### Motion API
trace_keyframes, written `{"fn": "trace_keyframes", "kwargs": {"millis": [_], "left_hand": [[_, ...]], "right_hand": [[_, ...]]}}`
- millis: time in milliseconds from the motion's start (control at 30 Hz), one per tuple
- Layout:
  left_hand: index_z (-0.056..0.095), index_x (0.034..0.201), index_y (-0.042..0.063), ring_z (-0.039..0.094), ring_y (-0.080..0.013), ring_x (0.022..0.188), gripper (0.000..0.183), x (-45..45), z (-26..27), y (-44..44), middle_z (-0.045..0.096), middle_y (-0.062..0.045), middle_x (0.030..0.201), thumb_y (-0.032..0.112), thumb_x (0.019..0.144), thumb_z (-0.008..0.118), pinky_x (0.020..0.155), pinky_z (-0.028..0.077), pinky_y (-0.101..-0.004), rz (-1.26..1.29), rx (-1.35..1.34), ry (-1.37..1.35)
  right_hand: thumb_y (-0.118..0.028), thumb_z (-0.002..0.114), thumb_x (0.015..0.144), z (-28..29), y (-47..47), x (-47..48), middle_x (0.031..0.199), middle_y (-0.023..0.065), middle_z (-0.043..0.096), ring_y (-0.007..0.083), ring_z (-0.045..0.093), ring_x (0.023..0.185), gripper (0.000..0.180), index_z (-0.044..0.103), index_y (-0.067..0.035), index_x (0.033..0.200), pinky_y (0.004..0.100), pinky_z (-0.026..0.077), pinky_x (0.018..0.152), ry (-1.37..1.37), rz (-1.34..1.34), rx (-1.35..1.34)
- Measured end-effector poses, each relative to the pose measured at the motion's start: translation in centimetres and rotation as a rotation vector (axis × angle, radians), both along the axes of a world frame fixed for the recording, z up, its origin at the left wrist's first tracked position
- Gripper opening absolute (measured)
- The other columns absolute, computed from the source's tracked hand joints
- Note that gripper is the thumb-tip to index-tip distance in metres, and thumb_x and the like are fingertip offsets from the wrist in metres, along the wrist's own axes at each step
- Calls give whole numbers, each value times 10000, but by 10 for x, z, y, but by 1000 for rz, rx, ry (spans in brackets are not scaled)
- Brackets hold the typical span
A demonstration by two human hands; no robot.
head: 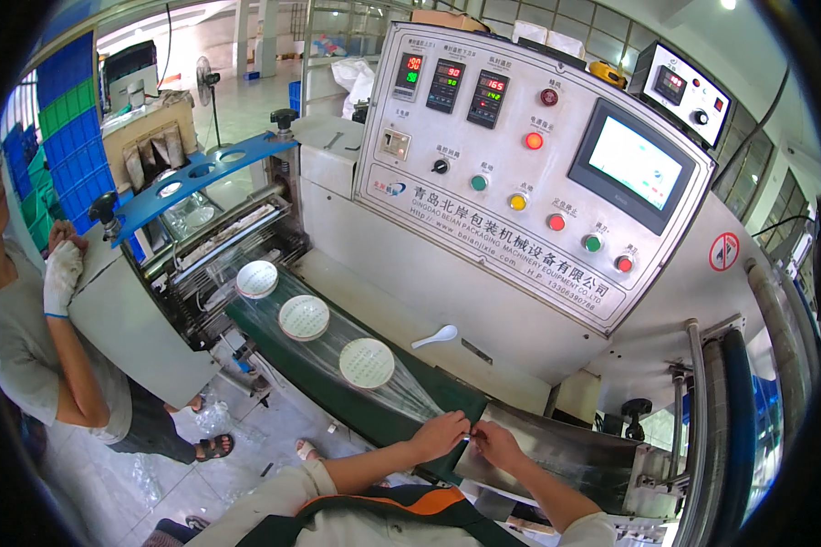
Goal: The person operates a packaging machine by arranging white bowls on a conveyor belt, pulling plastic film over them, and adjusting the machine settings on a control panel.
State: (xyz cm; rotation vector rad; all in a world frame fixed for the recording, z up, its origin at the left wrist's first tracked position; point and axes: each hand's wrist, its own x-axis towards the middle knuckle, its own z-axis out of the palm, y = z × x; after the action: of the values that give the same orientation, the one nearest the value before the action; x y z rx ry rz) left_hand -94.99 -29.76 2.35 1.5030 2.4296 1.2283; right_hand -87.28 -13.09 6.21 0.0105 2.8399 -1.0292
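Observation:
Clear plastic film (410,395) runs along a green conveyor belt (342,400) and narrows to a gathered end at my hands. My left hand (442,435) grips this bunched end. Fingertip to fingertip with it, my right hand (498,444) pinches at the same spot; the small bit between them is mostly hidden by the fingers. Three round bowls with green writing lie in a row under the film: a near bowl (367,363), a middle bowl (304,317) and a far bowl (256,279) close to the sealing unit (226,236).
A white spoon (435,336) rests on the machine ledge beyond the belt. Above it stands a control panel (520,171) with lit displays and buttons. A metal plate (554,444) adjoins the belt at right. At left a person wearing a white glove (63,277) leans on the machine housing.

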Motion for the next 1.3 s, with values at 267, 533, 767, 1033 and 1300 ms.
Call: {"fn": "trace_keyframes", "kwargs": {"millis": [267, 533, 767, 1033, 1300], "left_hand": [[512, 851, 79, 520, -315, 836, 118, -3, 4, -3, 492, -99, 865, 94, 767, 593, 681, 439, -411, -3, 67, -102], [499, 810, 69, 520, -308, 819, 102, 0, 11, -4, 483, -100, 841, 85, 758, 586, 669, 438, -410, 9, 58, -89], [519, 833, 71, 527, -305, 816, 100, -1, 7, -4, 488, -95, 846, 101, 772, 592, 648, 443, -404, 10, 88, -35], [524, 849, 62, 532, -304, 815, 124, -2, 7, -4, 492, -99, 862, 83, 759, 606, 659, 449, -393, 2, 76, -48], [535, 855, 58, 529, -307, 828, 117, -2, 2, -3, 500, -99, 867, 87, 765, 603, 678, 448, -393, -3, 82, -54]], "right_hand": [[-101, 555, 785, 9, -6, 2, 827, 159, 565, 358, 565, 796, 121, 545, -76, 903, 419, 461, 686, 62, 8, 93], [-124, 510, 839, 8, -16, 7, 839, 153, 533, 369, 554, 766, 94, 500, -77, 920, 433, 467, 650, 92, 31, 276], [-120, 510, 839, 10, -19, 6, 829, 150, 526, 367, 553, 743, 107, 479, -75, 931, 443, 470, 628, 120, 89, 389], [-108, 542, 792, 4, -3, -5, 842, 150, 542, 355, 550, 790, 151, 486, -72, 928, 425, 461, 671, 46, 130, 204], [-123, 517, 827, 5, -3, -2, 865, 160, 540, 378, 552, 782, 112, 478, -80, 923, 451, 463, 670, 67, 103, 134]]}}
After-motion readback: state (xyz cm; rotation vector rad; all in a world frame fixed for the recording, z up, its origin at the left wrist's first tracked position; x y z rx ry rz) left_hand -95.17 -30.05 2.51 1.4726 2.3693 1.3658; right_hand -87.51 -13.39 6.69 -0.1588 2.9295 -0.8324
